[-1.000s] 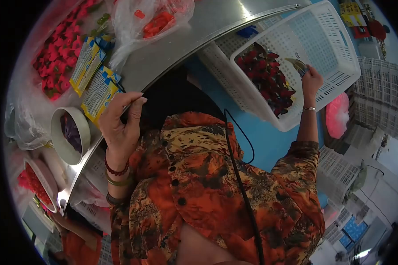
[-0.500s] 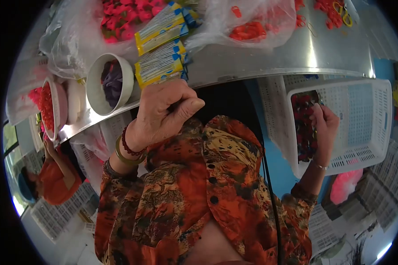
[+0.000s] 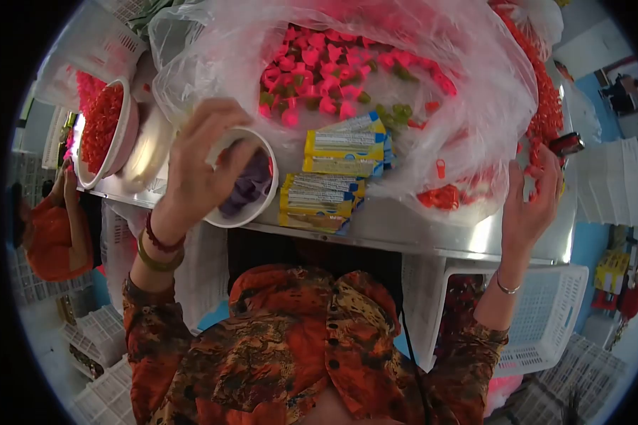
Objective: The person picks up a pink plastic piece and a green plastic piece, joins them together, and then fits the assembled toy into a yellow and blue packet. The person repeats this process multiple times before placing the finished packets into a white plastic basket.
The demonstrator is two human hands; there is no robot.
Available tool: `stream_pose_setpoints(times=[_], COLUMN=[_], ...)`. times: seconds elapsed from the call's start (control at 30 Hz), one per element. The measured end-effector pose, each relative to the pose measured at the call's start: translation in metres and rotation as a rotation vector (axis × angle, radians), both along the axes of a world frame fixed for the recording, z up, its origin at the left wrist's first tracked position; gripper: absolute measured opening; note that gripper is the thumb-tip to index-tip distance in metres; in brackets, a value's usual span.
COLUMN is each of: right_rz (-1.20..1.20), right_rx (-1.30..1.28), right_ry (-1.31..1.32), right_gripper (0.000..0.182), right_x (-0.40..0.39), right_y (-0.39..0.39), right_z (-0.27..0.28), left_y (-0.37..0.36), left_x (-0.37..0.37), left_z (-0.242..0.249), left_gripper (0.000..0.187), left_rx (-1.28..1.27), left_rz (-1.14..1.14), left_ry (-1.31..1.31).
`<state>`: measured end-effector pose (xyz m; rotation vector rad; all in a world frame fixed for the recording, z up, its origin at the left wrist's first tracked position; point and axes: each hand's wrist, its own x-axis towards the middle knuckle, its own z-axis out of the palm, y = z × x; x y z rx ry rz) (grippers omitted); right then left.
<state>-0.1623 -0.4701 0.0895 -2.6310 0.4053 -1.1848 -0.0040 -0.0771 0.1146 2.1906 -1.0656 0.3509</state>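
Note:
My left hand [image 3: 209,159], a little smeared by motion, hovers over the left side of a white bowl [image 3: 271,188] with its fingers apart. Soft purple pieces [image 3: 247,190] lie in that bowl. At the right end of the metal table [image 3: 404,237], my right hand [image 3: 532,205] reaches in among small red plastic pieces [image 3: 534,173], thumb and fingers spread. Just right of the bowl are two stacks of yellow-and-blue printed packets [image 3: 344,154]. Behind them, a clear plastic bag [image 3: 220,60] lies spread under pink and green pieces [image 3: 319,71].
A white basin [image 3: 126,131] of red pieces stands at the left. Below the table's right edge sits a white crate [image 3: 546,322] with dark red items in it. Another person in orange [image 3: 60,244] is at the far left. A dark object [image 3: 567,144] lies beyond my right hand.
My right hand has come up from the crate to the red pieces on the table. My left hand has opened from a closed shape and moved to the bowl. The view has shifted.

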Motion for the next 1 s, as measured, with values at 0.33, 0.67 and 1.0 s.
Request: stream_pose_setpoints(times=[0.33,0.67,1.0], right_rz=[-0.02,0.237,0.239], right_rx=[-0.363,-0.184,-0.079], right_ry=[0.107,0.584,0.639], right_gripper=[0.103,0.039,0.016], right_x=[0.192,0.269,0.282], right_y=[-0.022,-0.052,-0.013], right_z=[0.028,-0.031,-0.022], left_y=[0.065,0.109,0.171], left_x=[0.202,0.24,0.124], left_z=[-0.015,-0.037,-0.071], left_gripper=[0.045,0.056,0.08], left_rx=[0.275,0.193,-0.038], left_rz=[0.526,0.408,0.811], left_ry=[-0.374,0.122,0.844])
